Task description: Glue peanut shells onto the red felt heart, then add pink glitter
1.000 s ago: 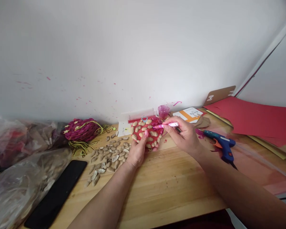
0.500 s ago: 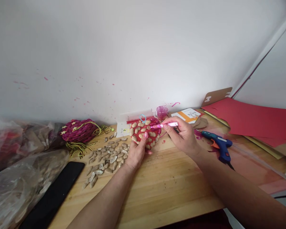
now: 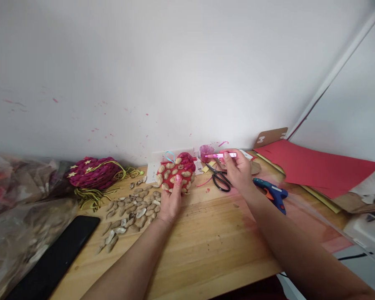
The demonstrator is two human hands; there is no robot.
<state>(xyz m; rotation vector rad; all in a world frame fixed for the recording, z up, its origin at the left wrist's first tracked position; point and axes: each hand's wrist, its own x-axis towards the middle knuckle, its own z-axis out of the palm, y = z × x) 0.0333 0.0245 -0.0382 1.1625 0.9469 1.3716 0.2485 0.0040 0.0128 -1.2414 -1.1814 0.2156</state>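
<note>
My left hand (image 3: 172,199) grips a round red piece (image 3: 171,171) covered with peanut shells, its thumb pressed on the front. Several shells at the piece's upper right are painted glossy magenta, and a light blue loop stands at its top. My right hand (image 3: 239,168) pinches a slim pink-and-white brush or pen (image 3: 226,155), whose kind I cannot make out for certain. The tip points left at a pink-stained clear cup (image 3: 207,152) by the wall; whether it is inside the cup I cannot tell. Black-handled scissors (image 3: 221,181) lie just below my right hand.
Loose peanut shells (image 3: 134,208) spread left of my left hand. A braided purple bundle (image 3: 95,173) with yellow stars, a black phone-like slab (image 3: 59,254) and plastic bags (image 3: 25,241) lie farther left. A blue glue gun (image 3: 273,193) and red paper sheets (image 3: 312,164) are at right.
The tip of the pink tool has left the magenta shells and moved to the cup. The red piece has shifted apart from my right hand. The scissors have come into fuller view.
</note>
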